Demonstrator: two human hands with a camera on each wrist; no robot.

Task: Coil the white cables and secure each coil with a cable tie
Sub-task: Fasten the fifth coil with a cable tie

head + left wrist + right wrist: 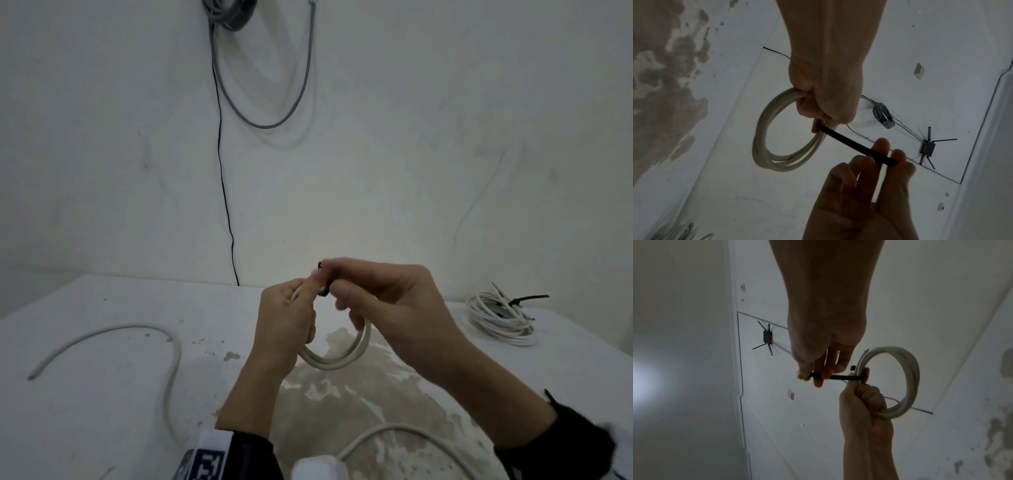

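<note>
Head view: cable tie (322, 290) seemingly upright.

White cable coil (334, 356): smooth plastic-looking jacket, off-white, matt. Cable tie (857, 148): flat black strip, plastic by look, matt, bit blurred tbh. Surface (102, 394): white paint seen worn off in big patches, rough brownish base exposed underneath. Tied bundle (500, 317): thinner white cords, slight sheen noted. Wall (411, 137): white, matt, scuffed.

White wall (411, 137); grey cable loop (270, 113) hanging; stained white table (102, 394)
</note>
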